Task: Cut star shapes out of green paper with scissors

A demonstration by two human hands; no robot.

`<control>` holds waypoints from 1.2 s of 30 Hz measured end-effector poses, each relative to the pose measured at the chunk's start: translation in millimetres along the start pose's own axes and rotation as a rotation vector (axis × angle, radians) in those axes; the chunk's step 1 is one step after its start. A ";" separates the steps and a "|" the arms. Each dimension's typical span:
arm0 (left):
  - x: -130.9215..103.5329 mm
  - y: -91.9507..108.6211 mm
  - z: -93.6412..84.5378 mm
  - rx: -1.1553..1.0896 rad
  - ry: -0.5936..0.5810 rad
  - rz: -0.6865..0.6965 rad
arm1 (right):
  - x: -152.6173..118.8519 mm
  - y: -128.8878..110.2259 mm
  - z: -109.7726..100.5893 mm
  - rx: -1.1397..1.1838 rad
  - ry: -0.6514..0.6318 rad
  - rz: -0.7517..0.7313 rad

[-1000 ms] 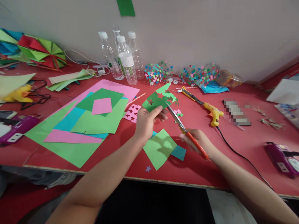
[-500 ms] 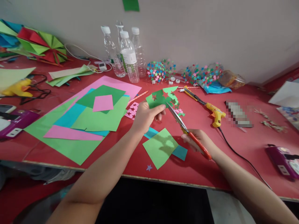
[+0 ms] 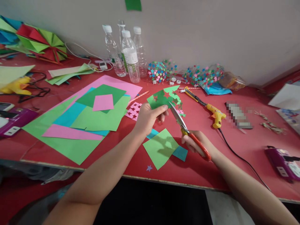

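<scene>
My left hand (image 3: 150, 117) pinches a green paper sheet (image 3: 160, 97) with star-shaped holes, its right side cut ragged. In my right hand (image 3: 195, 140) are red-handled scissors (image 3: 179, 118), their blade tips against the paper's lower right edge beside my left thumb. Below the hands, a light green paper square (image 3: 161, 148) lies over a blue paper strip (image 3: 181, 153). A small purple star (image 3: 149, 168) lies near the table's front edge. Left of my left hand is a pink paper piece (image 3: 134, 111) with star-shaped holes.
Layered coloured paper (image 3: 93, 122) covers the left middle of the red table (image 3: 201, 175). Several plastic bottles (image 3: 131, 59) stand at the back beside piles of small paper stars (image 3: 161, 72). A yellow glue gun (image 3: 217, 117) with a trailing cord lies right, near purple power strips (image 3: 282, 164).
The paper and scissor tips have shifted slightly right. Both hands keep their holds, and the view has moved a little.
</scene>
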State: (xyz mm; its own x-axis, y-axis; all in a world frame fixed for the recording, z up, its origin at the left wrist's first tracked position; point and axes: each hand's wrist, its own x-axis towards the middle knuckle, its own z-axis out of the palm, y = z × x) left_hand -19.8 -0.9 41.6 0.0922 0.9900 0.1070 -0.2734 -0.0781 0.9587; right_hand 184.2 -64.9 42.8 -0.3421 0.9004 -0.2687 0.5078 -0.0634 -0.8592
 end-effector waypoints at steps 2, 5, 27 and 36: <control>0.4 -0.7 -0.5 0.003 -0.005 -0.002 | -0.1 0.4 -0.4 0.009 0.003 0.009; 1.9 -0.3 -1.8 0.006 -0.017 -0.005 | 0.0 1.4 -1.3 0.004 0.007 0.037; 6.7 3.3 -7.5 0.046 -0.039 -0.034 | 2.1 1.6 -1.5 -0.016 0.037 0.107; 6.3 1.9 -7.3 0.052 -0.052 -0.040 | 2.4 2.1 -1.2 -0.016 0.047 0.108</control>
State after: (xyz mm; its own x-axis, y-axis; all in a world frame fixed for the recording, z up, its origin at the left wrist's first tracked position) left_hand -26.8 6.0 42.2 0.1517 0.9851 0.0804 -0.2189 -0.0458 0.9747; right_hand 185.4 -62.3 40.8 -0.2476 0.9078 -0.3384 0.5521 -0.1548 -0.8192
